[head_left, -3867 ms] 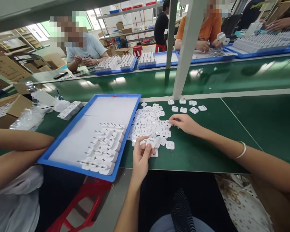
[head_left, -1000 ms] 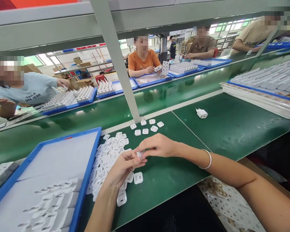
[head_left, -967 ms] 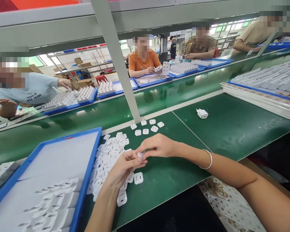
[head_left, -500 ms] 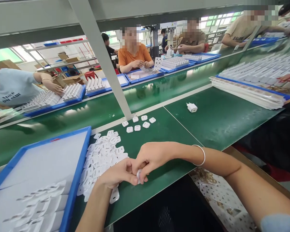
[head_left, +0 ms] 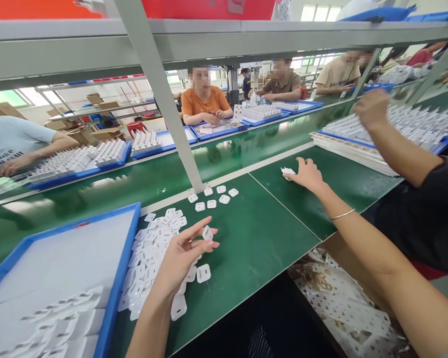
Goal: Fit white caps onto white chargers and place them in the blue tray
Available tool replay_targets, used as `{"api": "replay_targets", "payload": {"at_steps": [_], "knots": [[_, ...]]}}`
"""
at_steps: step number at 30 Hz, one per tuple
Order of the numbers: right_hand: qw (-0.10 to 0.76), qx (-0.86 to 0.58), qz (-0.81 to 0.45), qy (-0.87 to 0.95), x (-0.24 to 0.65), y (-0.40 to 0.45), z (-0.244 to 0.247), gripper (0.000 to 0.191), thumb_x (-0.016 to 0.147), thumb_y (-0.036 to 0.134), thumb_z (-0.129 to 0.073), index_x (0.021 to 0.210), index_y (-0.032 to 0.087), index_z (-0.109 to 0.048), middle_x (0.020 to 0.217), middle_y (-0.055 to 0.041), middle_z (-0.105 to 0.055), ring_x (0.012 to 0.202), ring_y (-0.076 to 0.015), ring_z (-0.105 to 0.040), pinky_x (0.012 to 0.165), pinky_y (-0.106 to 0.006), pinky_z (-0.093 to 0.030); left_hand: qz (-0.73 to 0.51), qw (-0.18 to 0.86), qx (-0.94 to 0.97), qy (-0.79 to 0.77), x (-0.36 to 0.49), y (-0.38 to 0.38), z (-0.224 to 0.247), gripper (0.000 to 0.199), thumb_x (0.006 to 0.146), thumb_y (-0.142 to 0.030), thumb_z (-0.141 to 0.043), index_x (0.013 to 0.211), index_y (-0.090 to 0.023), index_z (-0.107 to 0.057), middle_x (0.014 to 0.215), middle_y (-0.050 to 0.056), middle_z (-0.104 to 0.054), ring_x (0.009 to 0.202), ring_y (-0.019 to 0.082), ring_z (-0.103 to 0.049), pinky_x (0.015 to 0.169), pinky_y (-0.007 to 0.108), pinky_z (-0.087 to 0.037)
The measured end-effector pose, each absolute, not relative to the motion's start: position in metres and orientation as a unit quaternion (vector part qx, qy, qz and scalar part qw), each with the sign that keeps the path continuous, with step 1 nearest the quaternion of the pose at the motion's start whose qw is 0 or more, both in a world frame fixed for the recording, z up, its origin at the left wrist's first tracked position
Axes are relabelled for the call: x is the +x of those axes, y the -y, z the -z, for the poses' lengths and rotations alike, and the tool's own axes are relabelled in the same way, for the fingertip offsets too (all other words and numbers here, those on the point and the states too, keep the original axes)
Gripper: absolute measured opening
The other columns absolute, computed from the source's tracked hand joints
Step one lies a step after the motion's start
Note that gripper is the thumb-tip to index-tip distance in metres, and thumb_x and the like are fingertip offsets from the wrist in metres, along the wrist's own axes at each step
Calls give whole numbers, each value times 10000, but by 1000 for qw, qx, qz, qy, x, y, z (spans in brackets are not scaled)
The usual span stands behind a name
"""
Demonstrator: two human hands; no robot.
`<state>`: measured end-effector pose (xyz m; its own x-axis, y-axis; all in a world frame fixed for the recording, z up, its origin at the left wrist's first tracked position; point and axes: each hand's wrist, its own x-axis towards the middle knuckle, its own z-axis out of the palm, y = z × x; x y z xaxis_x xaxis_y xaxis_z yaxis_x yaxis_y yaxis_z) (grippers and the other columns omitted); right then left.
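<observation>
My left hand holds a small white square cover between its fingers, above the green table. Further out to the right, my right hand has its thumb and fingers spread around a white plug adapter; whether it grips the adapter is hard to tell. A heap of white covers lies left of my left hand, with one loose cover just below its fingers. Several more covers are laid out singly near the post's foot.
A blue-rimmed tray with white adapters stands at the left. A slanted metal post rises behind the covers. At the right, a co-worker's hand is raised near stacked sheets. Co-workers sit across the green belt.
My hands have parted: the right has reached forward and right to the adapter, while the left keeps a cover. The view has shifted, and a co-worker's forearm now rises at the right.
</observation>
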<state>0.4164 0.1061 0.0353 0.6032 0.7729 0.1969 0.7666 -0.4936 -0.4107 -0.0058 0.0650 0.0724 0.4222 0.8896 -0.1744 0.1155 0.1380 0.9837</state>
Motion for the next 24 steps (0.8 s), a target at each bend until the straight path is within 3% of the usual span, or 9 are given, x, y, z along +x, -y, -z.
{"api": "replay_targets", "payload": {"at_steps": [3,10,15,17,19,21,24], "knots": [[219,-880,-36,419,427,-113,-17,757,796,501,-709,1371,66,-478,1299,-312,-555,1177,-443,-559,911,-510,-458,-322,606,584,-434,-9,-64,-73,455,699,-361,-840,1135,-270,-748,1115,74,-751,812,199,-723,791,320,-567],[280,-855,-60,433,423,-117,-11,312,769,311,-699,972,76,-677,1039,-262,-685,1073,-420,-622,885,-484,-454,-365,580,586,-432,-11,-63,-72,410,754,-370,-791,1146,-269,-732,1164,56,-711,734,117,-610,735,265,-503],[401,-732,-129,536,387,-116,-36,470,756,467,-715,1105,166,-622,934,-110,-704,885,-277,-661,804,-400,-512,-415,525,599,-440,-7,-59,-68,459,871,-380,-654,1307,-267,-567,719,-22,-645,668,128,-553,631,235,-427],[440,-659,-189,580,359,-121,-48,519,762,540,-701,1128,197,-567,865,-63,-698,778,-225,-658,712,-357,-535,-443,492,600,-449,-7,-59,-65,341,892,-357,-608,1220,-275,-565,716,-33,-636,603,115,-493,556,217,-369],[466,-589,-246,613,329,-130,-59,515,767,559,-696,1109,219,-516,857,-39,-691,725,-196,-658,650,-327,-538,-449,455,614,-464,-8,-61,-63,139,898,-305,-550,989,-233,-627,777,-9,-657,576,102,-454,522,217,-329],[478,-529,-293,637,300,-137,-68,475,770,538,-705,1066,230,-497,900,-32,-682,707,-177,-659,617,-306,-529,-443,431,622,-481,-10,-64,-60,180,883,-258,-496,803,-192,-643,835,21,-673,569,93,-459,524,228,-336],[469,-465,-351,664,265,-142,-70,404,780,482,-715,1035,229,-530,912,-18,-655,694,-157,-632,571,-275,-495,-426,440,606,-508,-13,-69,-57,242,875,-290,-472,838,-178,-683,781,29,-669,580,115,-514,576,257,-406]]}}
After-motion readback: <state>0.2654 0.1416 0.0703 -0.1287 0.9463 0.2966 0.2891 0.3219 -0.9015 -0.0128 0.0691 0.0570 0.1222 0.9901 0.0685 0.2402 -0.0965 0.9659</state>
